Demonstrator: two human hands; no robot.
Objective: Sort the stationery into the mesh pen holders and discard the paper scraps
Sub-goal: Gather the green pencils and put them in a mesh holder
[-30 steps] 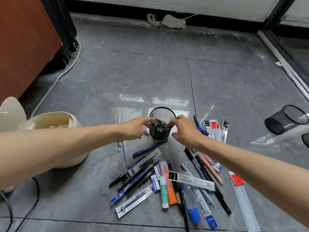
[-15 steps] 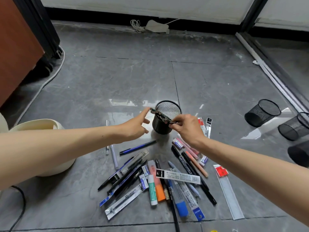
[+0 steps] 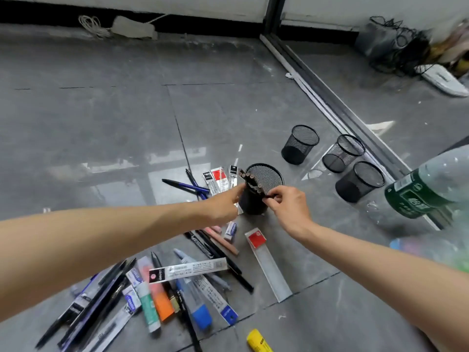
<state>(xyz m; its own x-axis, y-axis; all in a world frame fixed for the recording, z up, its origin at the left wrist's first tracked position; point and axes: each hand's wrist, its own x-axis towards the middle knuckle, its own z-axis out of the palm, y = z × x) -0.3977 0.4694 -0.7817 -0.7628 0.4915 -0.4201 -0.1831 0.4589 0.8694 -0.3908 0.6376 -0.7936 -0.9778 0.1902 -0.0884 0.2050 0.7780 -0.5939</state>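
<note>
The right hand [image 3: 286,207] pinches a bundle of pencils [image 3: 250,180] at the rim of the black mesh holder [image 3: 252,208]. The left hand [image 3: 223,204], fingers straight, touches its side. Loose stationery [image 3: 177,288] litters the grey floor tiles [image 3: 101,110], and three more holders [image 3: 299,144] stand by the door track [image 3: 330,97].

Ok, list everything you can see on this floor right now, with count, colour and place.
centre mesh holder: one, black, floor centre
pencils: one bundle, dark, in that holder
other mesh holders: three, black, to its right
refill packs: three, clear, behind it
blue pens: a few, left of packs
pen pile: many, mixed colours, foreground
ruler: one, clear, red tag, right of pile
yellow tube: one, bottom edge
bottle: one, green label, right edge
left grip: touches centre holder
right grip: pinches pencils
</note>
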